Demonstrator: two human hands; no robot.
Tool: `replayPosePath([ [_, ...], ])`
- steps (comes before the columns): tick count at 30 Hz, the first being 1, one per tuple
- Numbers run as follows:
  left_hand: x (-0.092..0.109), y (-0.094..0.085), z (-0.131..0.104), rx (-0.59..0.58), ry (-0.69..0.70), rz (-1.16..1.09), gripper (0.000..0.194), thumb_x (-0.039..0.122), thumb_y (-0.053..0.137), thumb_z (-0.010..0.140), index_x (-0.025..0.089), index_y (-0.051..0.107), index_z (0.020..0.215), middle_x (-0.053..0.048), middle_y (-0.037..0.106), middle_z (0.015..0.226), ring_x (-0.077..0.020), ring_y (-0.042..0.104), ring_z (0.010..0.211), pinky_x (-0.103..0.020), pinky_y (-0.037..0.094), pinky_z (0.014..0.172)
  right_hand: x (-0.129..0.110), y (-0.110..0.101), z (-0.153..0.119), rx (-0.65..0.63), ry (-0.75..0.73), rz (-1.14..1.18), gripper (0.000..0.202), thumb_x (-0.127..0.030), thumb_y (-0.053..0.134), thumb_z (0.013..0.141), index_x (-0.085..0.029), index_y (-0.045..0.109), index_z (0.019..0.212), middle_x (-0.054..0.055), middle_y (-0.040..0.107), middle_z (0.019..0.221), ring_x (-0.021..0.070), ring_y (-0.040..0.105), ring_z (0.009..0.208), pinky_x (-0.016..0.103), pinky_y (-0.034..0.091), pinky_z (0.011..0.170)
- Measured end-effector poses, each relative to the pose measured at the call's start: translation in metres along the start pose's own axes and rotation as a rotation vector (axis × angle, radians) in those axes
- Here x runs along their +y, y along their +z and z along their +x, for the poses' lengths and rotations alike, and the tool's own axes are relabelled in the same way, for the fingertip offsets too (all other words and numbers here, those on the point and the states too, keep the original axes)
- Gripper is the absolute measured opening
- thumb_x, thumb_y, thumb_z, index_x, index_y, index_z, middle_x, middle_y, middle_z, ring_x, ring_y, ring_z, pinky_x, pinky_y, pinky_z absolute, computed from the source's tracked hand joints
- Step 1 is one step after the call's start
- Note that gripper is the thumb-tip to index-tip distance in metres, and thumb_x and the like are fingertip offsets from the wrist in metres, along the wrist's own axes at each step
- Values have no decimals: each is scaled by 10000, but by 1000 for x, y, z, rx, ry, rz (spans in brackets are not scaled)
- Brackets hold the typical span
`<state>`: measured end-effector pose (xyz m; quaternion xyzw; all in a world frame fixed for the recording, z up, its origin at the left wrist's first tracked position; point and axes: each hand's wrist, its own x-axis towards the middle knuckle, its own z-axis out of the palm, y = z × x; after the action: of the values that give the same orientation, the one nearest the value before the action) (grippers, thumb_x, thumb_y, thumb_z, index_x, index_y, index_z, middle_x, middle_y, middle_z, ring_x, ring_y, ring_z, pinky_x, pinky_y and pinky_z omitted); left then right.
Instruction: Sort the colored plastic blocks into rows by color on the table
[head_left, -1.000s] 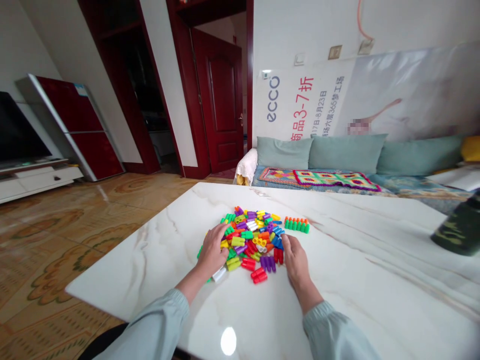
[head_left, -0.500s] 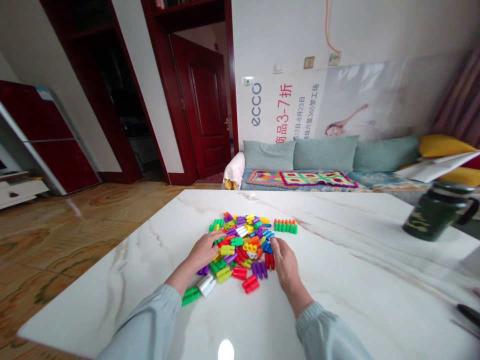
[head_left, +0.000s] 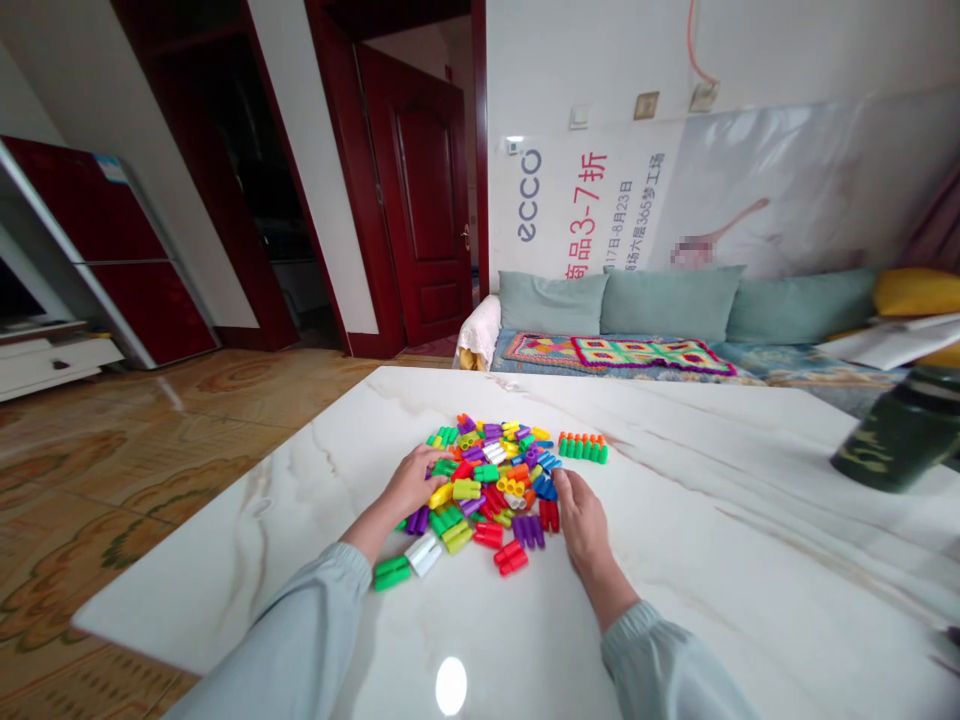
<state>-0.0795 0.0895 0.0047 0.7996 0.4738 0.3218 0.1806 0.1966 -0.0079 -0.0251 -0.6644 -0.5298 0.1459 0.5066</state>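
A heap of colourful plastic peg-shaped toy blocks (head_left: 487, 474) lies on the white table in red, green, yellow, purple, blue, orange and white. My left hand (head_left: 412, 485) rests at the heap's left edge, thumb and fingers apart around some green and yellow pieces. Against the right edge, beside the blue and red pieces, is my right hand (head_left: 585, 518); its fingers are extended and partly hidden behind the thumb side. Neither hand visibly grips a piece. Behind the right hand, a row of green blocks (head_left: 583, 453) stands in front of a row of orange ones (head_left: 581, 438).
The marble-patterned table (head_left: 675, 570) has a dark green camouflage mug (head_left: 892, 430) at its right. A dark object sits at the right edge. Beyond the table stands a sofa with grey-green cushions (head_left: 671, 303); a red door (head_left: 420, 200) is behind, left.
The view has shifted slightly, so the whole scene sits a little differently. My left hand's thumb has moved a little apart from its fingers. My right hand keeps its place beside the heap.
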Motion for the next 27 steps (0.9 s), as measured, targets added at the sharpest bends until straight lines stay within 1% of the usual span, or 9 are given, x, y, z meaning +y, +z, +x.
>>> replayPosePath([
  [2,0,0,-1,36,-8,1,431,39,685,657,223,745,1042,-52,634,1046,-191,642,918,-314,543,855,-1,0,0,4,1,1,687,-702,269,917,-170,694,1005,112,738,959,259,667,895,325,483,764],
  [5,0,1,-3,68,-7,-2,414,14,673,640,214,747,995,-42,646,998,-197,645,934,-320,537,875,-2,-1,0,1,6,12,700,-709,266,914,-165,696,1010,115,739,960,258,668,895,325,484,770],
  [8,2,2,-5,95,-10,-2,313,24,678,646,199,761,892,-40,679,925,-210,660,911,-342,532,897,-2,-1,0,-5,16,16,700,-708,263,913,-164,693,1012,118,737,970,263,666,904,328,479,777],
  [10,5,2,-7,149,-11,-15,239,68,696,662,196,763,853,-43,695,903,-220,668,900,-355,536,896,-2,-1,0,-8,23,13,701,-711,260,910,-166,691,1002,119,734,966,268,663,902,332,474,772],
  [13,11,2,-8,267,-38,-100,226,151,687,717,179,756,930,-65,721,952,-228,678,908,-369,542,890,-1,-1,0,-14,28,19,688,-706,262,912,-172,686,1005,115,732,963,270,659,902,335,469,773],
  [15,15,2,-8,296,-88,-224,286,220,639,784,160,730,1049,-87,734,1004,-228,690,902,-363,561,844,0,-1,0,-14,30,28,678,-700,267,915,-174,685,1010,112,731,961,267,658,902,333,468,774],
  [18,21,3,-10,242,-147,-365,355,300,570,851,155,693,1151,-98,744,1048,-227,706,891,-352,576,796,0,-1,0,-8,31,41,671,-696,276,915,-174,686,1005,110,733,951,260,660,891,327,469,765],
  [23,27,6,-16,193,-114,-285,279,311,574,842,171,749,1007,-85,760,1045,-252,688,1031,-382,511,959,-2,-2,0,-5,36,39,674,-699,273,914,-175,690,988,108,736,926,257,661,865,320,464,735],
  [27,31,3,-18,76,-163,-357,295,315,561,836,146,746,991,-93,772,967,-244,718,923,-358,548,862,-2,-2,0,-4,37,23,686,-708,259,911,-178,692,969,109,735,911,260,659,856,321,460,727],
])
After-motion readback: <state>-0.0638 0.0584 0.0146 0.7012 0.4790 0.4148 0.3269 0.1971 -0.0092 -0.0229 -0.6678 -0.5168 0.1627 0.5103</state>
